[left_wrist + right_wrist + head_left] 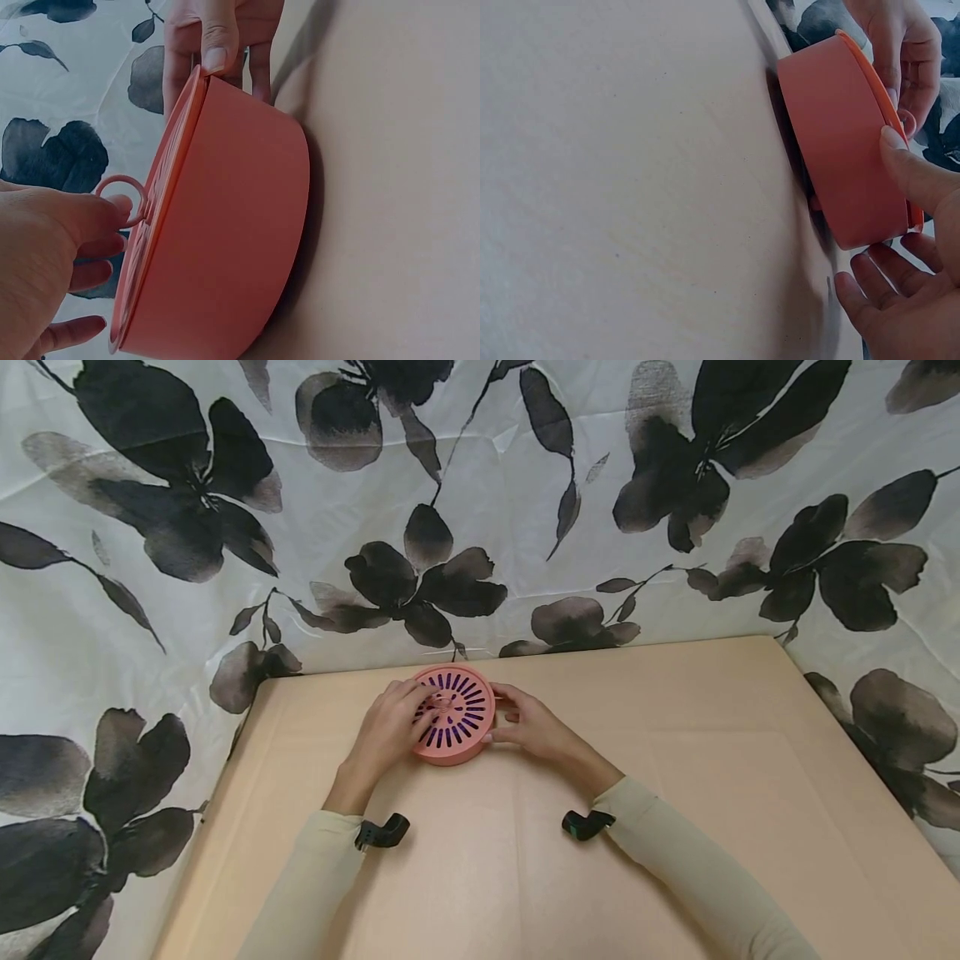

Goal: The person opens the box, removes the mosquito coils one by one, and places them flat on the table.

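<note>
A round coral mosquito coil tin stands at the far part of the table. Its slotted lid lies on top, showing dark slots and a small ring handle in the centre. My left hand reaches over the lid from the left and pinches this ring between thumb and forefinger, the other fingers spread loosely. On the right side, my right hand holds the tin, its thumb against the lid's edge and its fingers bent around the side. The tin's inside is hidden.
The light wood-coloured table extends to both sides and toward me. Behind it hangs a white cloth with dark flowers, close to the tin. Black wrist cameras are strapped at both sleeves.
</note>
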The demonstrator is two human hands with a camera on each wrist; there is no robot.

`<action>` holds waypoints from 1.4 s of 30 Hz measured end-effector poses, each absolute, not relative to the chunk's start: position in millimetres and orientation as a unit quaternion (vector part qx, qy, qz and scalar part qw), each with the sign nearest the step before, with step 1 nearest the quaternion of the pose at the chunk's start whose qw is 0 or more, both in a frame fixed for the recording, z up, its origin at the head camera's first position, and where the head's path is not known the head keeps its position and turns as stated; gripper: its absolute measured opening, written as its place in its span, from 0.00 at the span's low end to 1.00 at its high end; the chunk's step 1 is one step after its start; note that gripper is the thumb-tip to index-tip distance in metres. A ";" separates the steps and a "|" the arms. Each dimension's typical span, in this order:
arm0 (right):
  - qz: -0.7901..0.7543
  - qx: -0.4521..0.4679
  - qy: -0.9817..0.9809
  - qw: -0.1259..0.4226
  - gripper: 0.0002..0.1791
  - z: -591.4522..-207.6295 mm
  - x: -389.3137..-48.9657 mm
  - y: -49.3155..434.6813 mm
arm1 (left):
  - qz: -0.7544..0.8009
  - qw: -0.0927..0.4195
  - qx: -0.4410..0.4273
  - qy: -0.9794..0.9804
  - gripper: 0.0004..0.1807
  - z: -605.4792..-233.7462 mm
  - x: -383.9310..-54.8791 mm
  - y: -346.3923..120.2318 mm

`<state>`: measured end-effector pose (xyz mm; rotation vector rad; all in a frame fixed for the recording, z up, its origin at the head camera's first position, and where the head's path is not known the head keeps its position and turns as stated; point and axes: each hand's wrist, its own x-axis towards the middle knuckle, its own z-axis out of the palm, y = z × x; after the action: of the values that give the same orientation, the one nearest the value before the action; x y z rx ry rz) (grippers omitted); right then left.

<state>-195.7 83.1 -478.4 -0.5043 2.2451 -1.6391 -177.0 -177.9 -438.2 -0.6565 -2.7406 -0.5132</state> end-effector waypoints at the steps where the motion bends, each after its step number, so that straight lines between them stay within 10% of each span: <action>1: -0.573 -0.176 0.784 0.159 0.48 -478.0 -196.1 83.0 | -0.178 0.138 -0.228 -0.947 0.17 -438.0 -177.6 -177.4; 42: -0.577 -0.177 0.781 0.157 0.47 -482.3 -197.0 81.1 | -0.364 0.050 -0.177 -0.913 0.06 -438.7 -192.5 -179.1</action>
<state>-197.0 81.1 -482.3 -0.5078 2.2358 -1.6524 -192.5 -179.1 -438.7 -0.5390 -2.7815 -1.1072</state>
